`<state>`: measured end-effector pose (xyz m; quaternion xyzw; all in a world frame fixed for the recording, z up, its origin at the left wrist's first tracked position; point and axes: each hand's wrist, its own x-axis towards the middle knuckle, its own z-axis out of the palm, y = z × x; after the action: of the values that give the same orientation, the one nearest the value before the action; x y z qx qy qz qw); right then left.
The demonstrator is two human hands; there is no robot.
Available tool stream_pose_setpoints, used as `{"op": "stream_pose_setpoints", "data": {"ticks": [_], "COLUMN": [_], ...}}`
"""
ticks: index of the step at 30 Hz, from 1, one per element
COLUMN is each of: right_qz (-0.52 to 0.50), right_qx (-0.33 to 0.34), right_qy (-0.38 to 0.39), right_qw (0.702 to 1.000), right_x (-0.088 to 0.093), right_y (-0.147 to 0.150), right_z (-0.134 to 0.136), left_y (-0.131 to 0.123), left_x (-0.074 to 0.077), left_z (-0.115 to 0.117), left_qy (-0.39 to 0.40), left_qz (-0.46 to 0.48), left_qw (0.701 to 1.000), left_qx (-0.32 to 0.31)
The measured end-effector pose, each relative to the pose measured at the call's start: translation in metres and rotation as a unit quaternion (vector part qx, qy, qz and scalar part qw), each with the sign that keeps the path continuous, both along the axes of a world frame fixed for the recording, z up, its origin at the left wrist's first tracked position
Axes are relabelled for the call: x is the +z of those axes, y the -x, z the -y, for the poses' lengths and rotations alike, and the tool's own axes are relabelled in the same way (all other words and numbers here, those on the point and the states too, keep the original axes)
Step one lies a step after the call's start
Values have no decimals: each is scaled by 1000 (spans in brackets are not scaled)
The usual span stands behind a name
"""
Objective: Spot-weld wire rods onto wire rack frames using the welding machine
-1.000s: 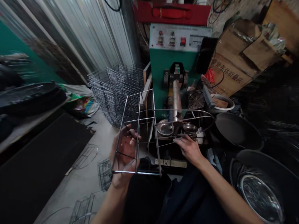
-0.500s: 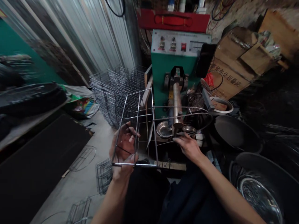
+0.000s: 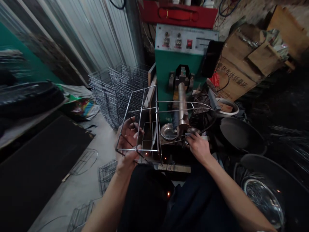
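Observation:
My left hand [image 3: 127, 145] grips a rectangular steel wire frame [image 3: 147, 149], its fingers curled around the wires at the near end. My right hand [image 3: 198, 146] holds a curved wire hoop [image 3: 173, 102] that is joined to or lying against the frame. The fingers are close under the lower electrode [image 3: 183, 124] of a green spot welder [image 3: 178, 64]. The point where the wires meet the electrode is partly hidden by my right hand. A few orange sparks show below the frame.
A tall stack of wire racks [image 3: 116, 96] stands left of the welder. Wire pieces [image 3: 106, 175] lie on the concrete floor [image 3: 96, 151]. A steel dish [image 3: 168, 132] sits at the welder's base. Black pans [image 3: 241, 135], a steel basin [image 3: 263, 201] and a cardboard box [image 3: 238, 71] crowd the right.
Both hands have lifted the frame and hoop up and forward, nearer the electrode. The frame now tilts more. Orange sparks have appeared, which earlier frames do not show.

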<state>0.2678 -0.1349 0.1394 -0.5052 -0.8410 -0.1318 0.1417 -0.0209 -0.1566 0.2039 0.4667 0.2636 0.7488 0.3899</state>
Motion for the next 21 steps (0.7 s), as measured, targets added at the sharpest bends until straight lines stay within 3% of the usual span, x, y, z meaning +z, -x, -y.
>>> {"op": "stream_pose_setpoints", "data": {"ticks": [15, 18, 21], "right_qz": [-14, -48, -101], "right_qx": [-15, 0, 25], "right_qy": [8, -22, -42], "right_qw": [1000, 999, 994], "right_x": [1, 4, 1], "right_y": [6, 2, -3], "right_z": [-21, -7, 32], "left_y": [13, 13, 12], "left_x": [-2, 0, 4], "left_z": [-32, -29, -15], "left_qy": [-11, -12, -5], "left_qz": [16, 11, -13], "left_qw": [999, 999, 999], "left_qx": [-39, -43, -53]}}
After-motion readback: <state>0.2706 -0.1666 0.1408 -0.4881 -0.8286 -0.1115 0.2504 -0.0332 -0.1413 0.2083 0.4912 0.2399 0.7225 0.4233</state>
